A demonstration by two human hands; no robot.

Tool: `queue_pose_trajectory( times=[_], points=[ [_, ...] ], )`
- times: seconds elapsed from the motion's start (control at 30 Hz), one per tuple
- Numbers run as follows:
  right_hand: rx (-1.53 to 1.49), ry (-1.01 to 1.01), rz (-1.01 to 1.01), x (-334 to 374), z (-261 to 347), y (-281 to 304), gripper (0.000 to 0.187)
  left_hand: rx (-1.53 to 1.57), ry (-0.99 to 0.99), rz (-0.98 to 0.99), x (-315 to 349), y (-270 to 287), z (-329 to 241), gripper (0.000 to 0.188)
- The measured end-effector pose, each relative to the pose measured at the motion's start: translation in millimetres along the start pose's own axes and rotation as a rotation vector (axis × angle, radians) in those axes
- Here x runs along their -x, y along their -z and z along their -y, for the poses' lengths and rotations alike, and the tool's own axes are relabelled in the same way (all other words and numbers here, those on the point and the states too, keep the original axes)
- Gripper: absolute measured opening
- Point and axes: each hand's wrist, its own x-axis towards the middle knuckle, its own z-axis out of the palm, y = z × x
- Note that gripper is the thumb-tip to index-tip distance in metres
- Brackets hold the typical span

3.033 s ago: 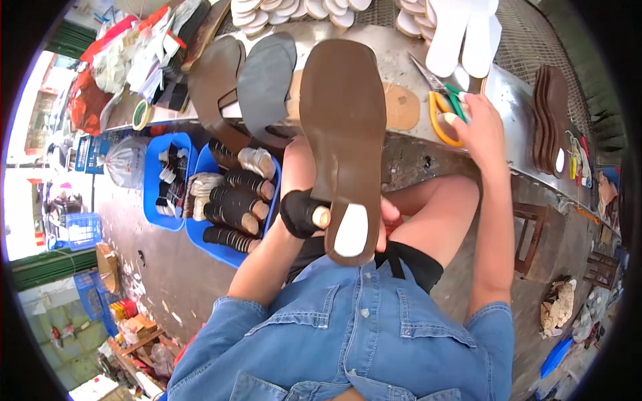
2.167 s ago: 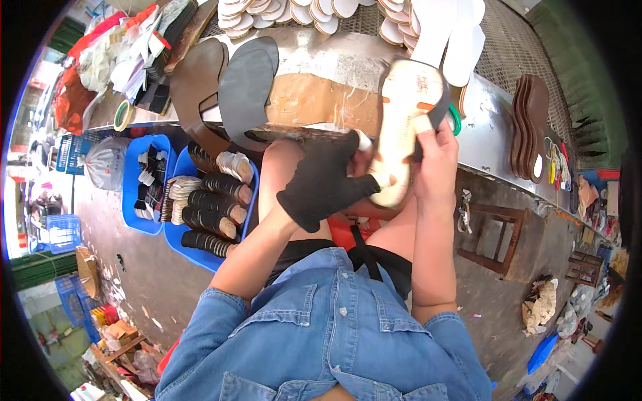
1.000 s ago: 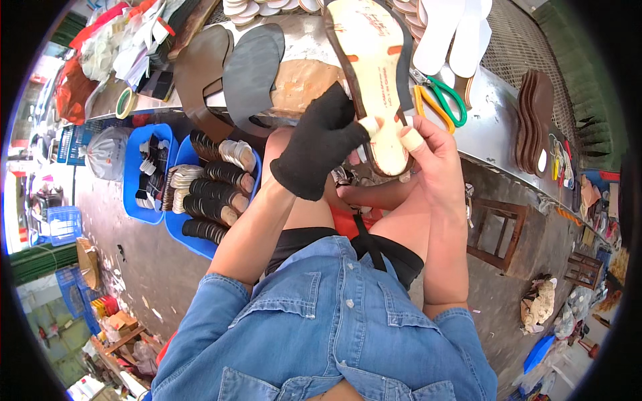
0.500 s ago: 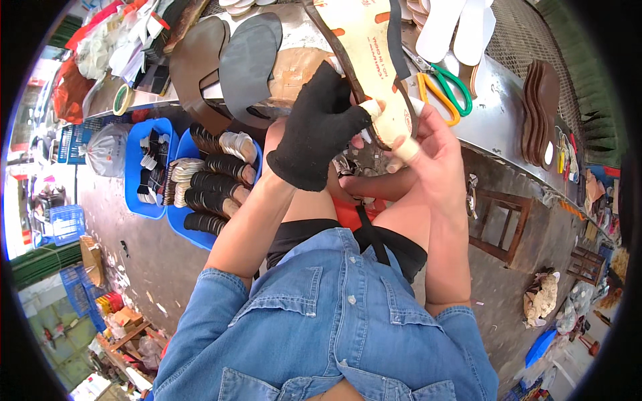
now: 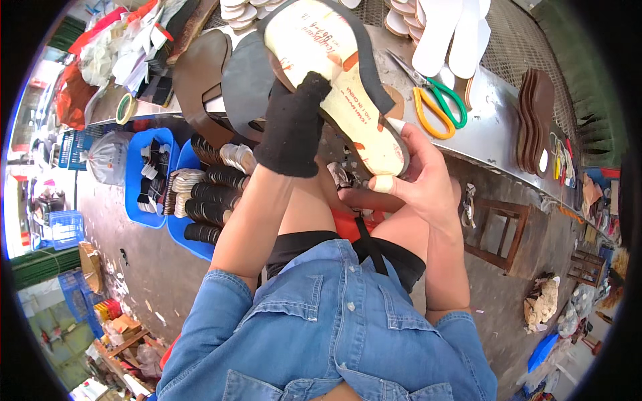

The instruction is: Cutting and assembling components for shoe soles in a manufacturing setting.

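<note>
1. Viewing from the head camera, a single cream sandal sole [image 5: 338, 87] with a dark strap [image 5: 364, 63] was recorded, held up sole-side toward the camera, above the lap and in front of the metal workbench [image 5: 495, 127].
2. Step in hand, as judged: the sole was being turned over and checked or trimmed at its heel end; the strap was seen already fixed along one edge.
3. Next move, as judged: a firm hold at the heel and a steady support from the gloved hand would be called for, the sole being long and thin and likely to flex.
4. Left hand [image 5: 294, 123]: clad in a black glove, closed about the middle of the sole, fingers wrapped over its near edge. A hold on the sole was noted.
5. Right hand [image 5: 418, 180]: bare, narrowly closed, the heel end of the sole pinched between thumb and fingers. Whether a small tool was also held could not be told.
6. Near the hands, on the workbench: scissors [image 5: 438, 103] with one yellow and one green handle, lying flat just beside the sole's heel; white insoles [image 5: 451, 40] beyond; brown soles [image 5: 535, 117] stacked on edge, well apart to the right.
7. Below the bench on the left: blue bins [image 5: 150, 184] holding rows of dark and pale parts.
</note>
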Motion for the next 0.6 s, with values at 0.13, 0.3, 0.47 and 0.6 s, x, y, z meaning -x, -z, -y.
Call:
queue_pose_trajectory(
  times=[0.13, 0.3, 0.47, 0.6],
  points=[
    [0.084, 0.238, -0.228, -26, 21, 8, 0.053, 0.158, -0.063, -0.01, 6, -20, 7, 0.042],
    [-0.067, 0.251, -0.188, -41, 35, -9, 0.016, 0.085, -0.076, -0.099, 10, -43, 5, 0.043],
    [0.802, 0.699, -0.528, -30, 27, -28, 0.012, -0.088, -0.261, -0.246, 10, -52, 15, 0.034],
    [1.032, 0.773, -0.614, -24, 25, -46, 0.009, -0.243, -0.373, -0.358, 11, -45, 22, 0.034]
  ],
)
